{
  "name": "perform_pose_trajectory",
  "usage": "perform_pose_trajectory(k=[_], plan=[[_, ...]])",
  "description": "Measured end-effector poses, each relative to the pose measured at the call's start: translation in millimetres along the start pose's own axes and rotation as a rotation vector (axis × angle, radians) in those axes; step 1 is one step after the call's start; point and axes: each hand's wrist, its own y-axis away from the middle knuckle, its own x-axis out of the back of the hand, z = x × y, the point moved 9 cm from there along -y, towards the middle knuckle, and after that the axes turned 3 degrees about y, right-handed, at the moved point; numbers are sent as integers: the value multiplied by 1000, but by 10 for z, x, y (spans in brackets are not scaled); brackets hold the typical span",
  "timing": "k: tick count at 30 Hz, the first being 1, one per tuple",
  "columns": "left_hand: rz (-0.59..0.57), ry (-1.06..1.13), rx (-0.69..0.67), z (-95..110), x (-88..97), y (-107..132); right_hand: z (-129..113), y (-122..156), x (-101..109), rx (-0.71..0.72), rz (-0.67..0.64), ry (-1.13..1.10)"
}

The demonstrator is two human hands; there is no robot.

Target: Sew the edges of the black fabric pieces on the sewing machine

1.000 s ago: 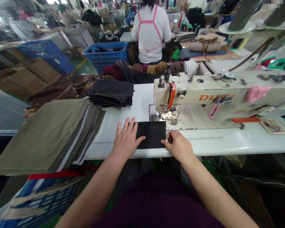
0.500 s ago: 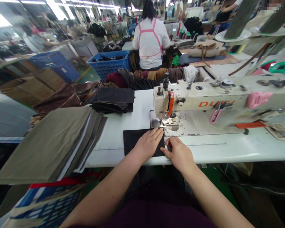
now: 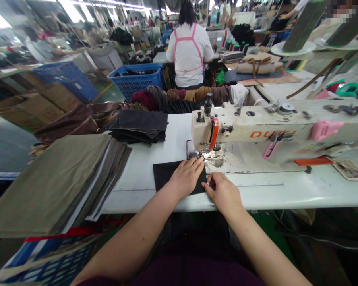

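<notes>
A black fabric piece [image 3: 164, 175] lies flat on the white sewing table [image 3: 155, 151], its right end at the foot of the white sewing machine [image 3: 256, 127]. My left hand [image 3: 187, 175] lies flat on the piece with fingers stretched toward the presser foot [image 3: 208, 155]. My right hand [image 3: 223, 192] rests on the table just right of it, fingers curled and pinching the fabric's near right edge.
A stack of olive fabric sheets [image 3: 56, 178] sits at the left, a dark folded stack [image 3: 140, 125] behind the black piece. Blue crates [image 3: 135, 77] stand beyond the table. A person in a white top with pink straps [image 3: 190, 43] works with their back turned.
My left hand slid from the fabric's left end to its right end near the needle. The black piece moved up to the presser foot. My right hand stayed at the edge.
</notes>
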Motion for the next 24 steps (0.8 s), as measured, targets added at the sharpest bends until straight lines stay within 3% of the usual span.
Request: perform_pose_trajectory(k=[18,24], plan=[[23,45,15,-80,-67,-20,17,-49,-31,-8,2,27],[67,52,35,-82,-43,10,-37,26,38,57,103,26]])
